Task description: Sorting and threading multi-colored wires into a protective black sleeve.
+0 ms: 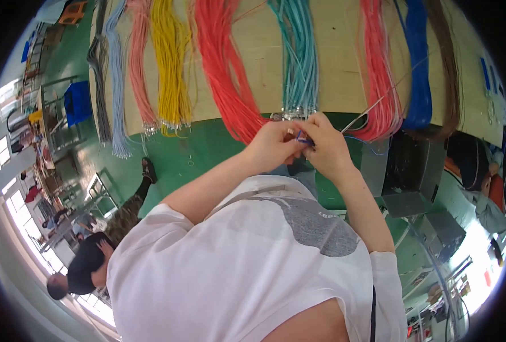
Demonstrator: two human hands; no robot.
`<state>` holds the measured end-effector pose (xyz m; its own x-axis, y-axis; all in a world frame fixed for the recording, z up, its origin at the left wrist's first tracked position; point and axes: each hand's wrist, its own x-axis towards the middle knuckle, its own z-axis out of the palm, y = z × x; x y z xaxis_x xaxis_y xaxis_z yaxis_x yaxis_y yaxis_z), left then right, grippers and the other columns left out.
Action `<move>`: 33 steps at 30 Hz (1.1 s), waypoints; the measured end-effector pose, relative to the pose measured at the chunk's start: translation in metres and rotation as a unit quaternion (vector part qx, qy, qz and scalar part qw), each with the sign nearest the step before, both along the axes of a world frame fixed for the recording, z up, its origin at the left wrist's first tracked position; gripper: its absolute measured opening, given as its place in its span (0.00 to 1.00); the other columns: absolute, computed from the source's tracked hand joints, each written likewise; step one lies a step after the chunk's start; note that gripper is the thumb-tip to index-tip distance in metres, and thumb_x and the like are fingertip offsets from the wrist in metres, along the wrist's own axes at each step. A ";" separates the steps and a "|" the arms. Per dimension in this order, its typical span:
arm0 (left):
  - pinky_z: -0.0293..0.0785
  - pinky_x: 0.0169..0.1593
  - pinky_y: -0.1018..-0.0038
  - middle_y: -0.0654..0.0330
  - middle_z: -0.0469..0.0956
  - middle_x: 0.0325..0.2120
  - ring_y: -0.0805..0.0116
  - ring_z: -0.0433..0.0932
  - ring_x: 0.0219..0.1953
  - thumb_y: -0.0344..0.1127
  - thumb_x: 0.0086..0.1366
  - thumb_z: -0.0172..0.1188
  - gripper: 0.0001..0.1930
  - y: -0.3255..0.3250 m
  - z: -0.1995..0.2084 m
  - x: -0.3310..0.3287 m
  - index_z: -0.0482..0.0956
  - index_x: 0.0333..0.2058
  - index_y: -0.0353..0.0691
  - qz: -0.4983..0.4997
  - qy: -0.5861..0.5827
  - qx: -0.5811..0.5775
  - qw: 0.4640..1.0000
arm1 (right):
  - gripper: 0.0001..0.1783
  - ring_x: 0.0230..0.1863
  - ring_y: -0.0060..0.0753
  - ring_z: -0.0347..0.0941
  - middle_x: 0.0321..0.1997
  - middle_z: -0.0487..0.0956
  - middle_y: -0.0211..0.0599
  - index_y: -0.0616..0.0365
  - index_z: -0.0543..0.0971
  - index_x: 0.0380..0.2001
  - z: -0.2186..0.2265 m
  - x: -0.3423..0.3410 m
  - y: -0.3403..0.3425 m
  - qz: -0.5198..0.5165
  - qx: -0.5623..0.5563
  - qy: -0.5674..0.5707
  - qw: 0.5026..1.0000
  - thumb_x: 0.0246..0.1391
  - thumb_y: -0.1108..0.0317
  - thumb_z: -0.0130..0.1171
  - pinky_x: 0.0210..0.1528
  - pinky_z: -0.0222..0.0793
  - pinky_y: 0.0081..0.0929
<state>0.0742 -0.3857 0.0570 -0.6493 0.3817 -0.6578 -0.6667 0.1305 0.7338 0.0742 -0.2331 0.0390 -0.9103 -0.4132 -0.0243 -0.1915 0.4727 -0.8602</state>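
Observation:
My left hand (268, 147) and my right hand (329, 149) meet at the table's near edge, fingers pinched together. Between the fingertips shows a small dark-blue piece of wire (304, 140). At my left fingertips is a tiny white piece (290, 131), too small to name. From my right hand a thin blue wire (372, 149) and a pale wire (373, 106) trail off to the right. Just beyond my hands, the metal-tipped ends of a teal wire bundle (299, 74) lie at the edge. A red wire bundle (224, 74) droops over it beside my left hand.
More wire bundles lie across the wooden table (344, 57): yellow (171, 57), pink (139, 74), light blue (117, 85) and grey at left; red-pink (381, 80), blue (417, 68) and brown (443, 57) at right. A person (87, 259) is at lower left, and another at far right. Grey metal boxes (415, 165) stand at right.

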 end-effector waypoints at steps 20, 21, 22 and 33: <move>0.61 0.40 0.73 0.63 0.68 0.30 0.67 0.66 0.38 0.32 0.47 0.50 0.08 -0.113 -0.120 -0.014 0.72 0.29 0.44 -0.466 0.536 -0.348 0.612 | 0.06 0.23 0.33 0.63 0.23 0.65 0.38 0.66 0.66 0.19 -0.003 -0.024 -0.040 -0.124 -0.027 -0.082 0.988 0.44 0.78 0.51 0.24 0.58 0.22; 0.61 0.40 0.73 0.63 0.68 0.30 0.67 0.66 0.38 0.32 0.47 0.50 0.08 -0.111 -0.117 -0.016 0.72 0.29 0.44 -0.462 0.539 -0.348 0.612 | 0.06 0.23 0.31 0.63 0.22 0.66 0.37 0.65 0.66 0.18 -0.005 -0.026 -0.040 -0.147 -0.039 -0.097 0.984 0.45 0.78 0.50 0.24 0.58 0.21; 0.62 0.41 0.73 0.62 0.69 0.31 0.67 0.66 0.38 0.31 0.47 0.49 0.07 -0.112 -0.114 -0.017 0.72 0.28 0.42 -0.416 0.561 -0.327 0.636 | 0.06 0.23 0.31 0.63 0.22 0.66 0.37 0.65 0.66 0.18 -0.007 -0.027 -0.039 -0.144 -0.036 -0.093 0.984 0.45 0.78 0.50 0.24 0.58 0.21; 0.68 0.38 0.81 0.61 0.72 0.26 0.76 0.72 0.33 0.22 0.58 0.47 0.03 -0.113 -0.067 -0.011 0.67 0.32 0.33 0.303 0.259 -0.050 0.916 | 0.14 0.20 0.13 0.58 0.17 0.67 0.23 0.63 0.74 0.28 -0.023 -0.052 -0.070 -0.035 -0.107 -0.096 0.989 0.55 0.64 0.44 0.24 0.55 0.14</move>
